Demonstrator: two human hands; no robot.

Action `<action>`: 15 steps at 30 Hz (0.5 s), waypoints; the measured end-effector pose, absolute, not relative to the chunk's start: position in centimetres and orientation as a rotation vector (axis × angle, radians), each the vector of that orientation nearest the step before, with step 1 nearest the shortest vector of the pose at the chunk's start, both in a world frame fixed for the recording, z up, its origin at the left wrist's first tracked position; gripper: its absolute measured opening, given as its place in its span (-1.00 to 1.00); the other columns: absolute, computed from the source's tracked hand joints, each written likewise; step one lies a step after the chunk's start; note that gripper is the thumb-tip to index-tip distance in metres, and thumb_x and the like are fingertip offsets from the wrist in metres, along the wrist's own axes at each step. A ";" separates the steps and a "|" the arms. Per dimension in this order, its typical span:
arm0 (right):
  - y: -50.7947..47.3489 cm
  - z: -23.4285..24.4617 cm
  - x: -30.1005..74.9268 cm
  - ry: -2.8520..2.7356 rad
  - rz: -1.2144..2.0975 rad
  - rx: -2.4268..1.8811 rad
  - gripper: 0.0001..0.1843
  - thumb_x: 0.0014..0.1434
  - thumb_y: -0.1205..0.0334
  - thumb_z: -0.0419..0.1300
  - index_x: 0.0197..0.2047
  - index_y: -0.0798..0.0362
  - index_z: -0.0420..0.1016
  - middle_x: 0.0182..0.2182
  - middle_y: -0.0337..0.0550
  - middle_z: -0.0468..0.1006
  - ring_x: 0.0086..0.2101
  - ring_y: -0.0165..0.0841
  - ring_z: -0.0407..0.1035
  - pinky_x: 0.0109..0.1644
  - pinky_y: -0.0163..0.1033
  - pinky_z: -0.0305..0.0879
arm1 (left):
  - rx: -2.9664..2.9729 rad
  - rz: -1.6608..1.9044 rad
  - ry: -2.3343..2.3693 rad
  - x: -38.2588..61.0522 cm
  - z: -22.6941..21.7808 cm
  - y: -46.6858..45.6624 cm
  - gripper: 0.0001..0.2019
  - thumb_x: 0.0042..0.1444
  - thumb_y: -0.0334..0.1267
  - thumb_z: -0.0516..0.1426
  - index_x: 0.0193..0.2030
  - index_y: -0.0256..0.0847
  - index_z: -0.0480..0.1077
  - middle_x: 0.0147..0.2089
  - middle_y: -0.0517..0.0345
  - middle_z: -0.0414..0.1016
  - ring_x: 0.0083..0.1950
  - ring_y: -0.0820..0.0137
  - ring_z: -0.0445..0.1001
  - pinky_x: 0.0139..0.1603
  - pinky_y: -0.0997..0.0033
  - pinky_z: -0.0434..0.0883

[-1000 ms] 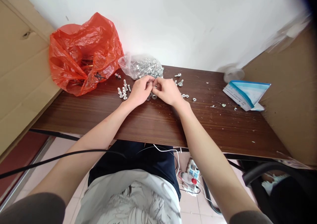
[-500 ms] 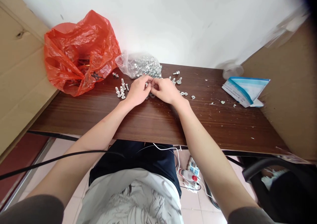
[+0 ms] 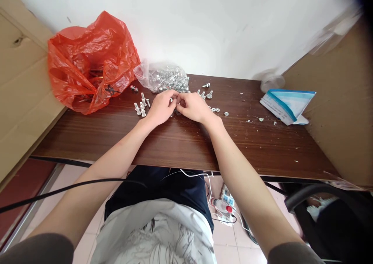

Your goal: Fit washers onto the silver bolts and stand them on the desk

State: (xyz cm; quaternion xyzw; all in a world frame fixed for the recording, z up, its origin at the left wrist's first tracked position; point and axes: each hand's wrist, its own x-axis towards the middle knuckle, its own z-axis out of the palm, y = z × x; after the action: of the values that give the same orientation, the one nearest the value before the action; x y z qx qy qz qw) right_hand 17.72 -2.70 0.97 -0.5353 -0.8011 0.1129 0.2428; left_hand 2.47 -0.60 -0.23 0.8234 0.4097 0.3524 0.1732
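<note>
My left hand (image 3: 159, 107) and my right hand (image 3: 192, 106) meet fingertip to fingertip over the dark wooden table (image 3: 180, 139), both pinched closed on a small metal part that I cannot make out. Just behind them lies a clear plastic bag of screws (image 3: 164, 77). A few loose bolts (image 3: 140, 107) stand left of my left hand. More bolts (image 3: 206, 92) and small nuts (image 3: 218, 111) lie right of my right hand.
A crumpled red plastic bag (image 3: 90, 62) sits at the table's back left. A blue and white packet (image 3: 287, 104) lies at the right. Cardboard sheets (image 3: 20, 81) flank both sides. A power strip (image 3: 225, 205) and cables lie on the floor below.
The view has shifted slightly. Both hands stay together in the same spot, with only small finger movements.
</note>
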 end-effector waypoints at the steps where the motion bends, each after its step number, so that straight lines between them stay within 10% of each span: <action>1: -2.7 1.0 17.7 -2.188 0.312 -1.469 -0.85 0.09 0.28 0.07 -0.32 0.07 0.45 -0.40 -0.08 0.55 -0.40 -0.28 0.37 -0.29 -0.22 0.20 | 2.318 1.011 1.158 2.5 -0.2 -0.6 -0.74 0.08 -0.49 0.01 -0.16 -0.27 0.45 -0.16 0.08 0.56 -0.13 0.37 0.50 -0.03 0.34 0.41; 15: -2.4 0.7 17.7 -2.151 0.299 -1.479 -0.90 0.07 0.24 0.11 -0.31 0.05 0.38 -0.40 -0.11 0.53 -0.37 -0.25 0.36 -0.29 -0.18 0.20 | 2.060 1.126 1.136 2.7 -0.7 -0.1 -0.80 0.08 -0.46 0.06 -0.19 -0.23 0.46 -0.23 0.15 0.58 -0.19 0.41 0.53 -0.09 0.36 0.51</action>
State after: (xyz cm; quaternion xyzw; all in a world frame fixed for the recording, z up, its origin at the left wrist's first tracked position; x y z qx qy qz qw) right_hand 17.68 -2.39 0.68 -0.5443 -0.7918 0.1101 0.2542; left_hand 2.67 -0.15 -0.73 0.7619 0.4203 0.4164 0.2637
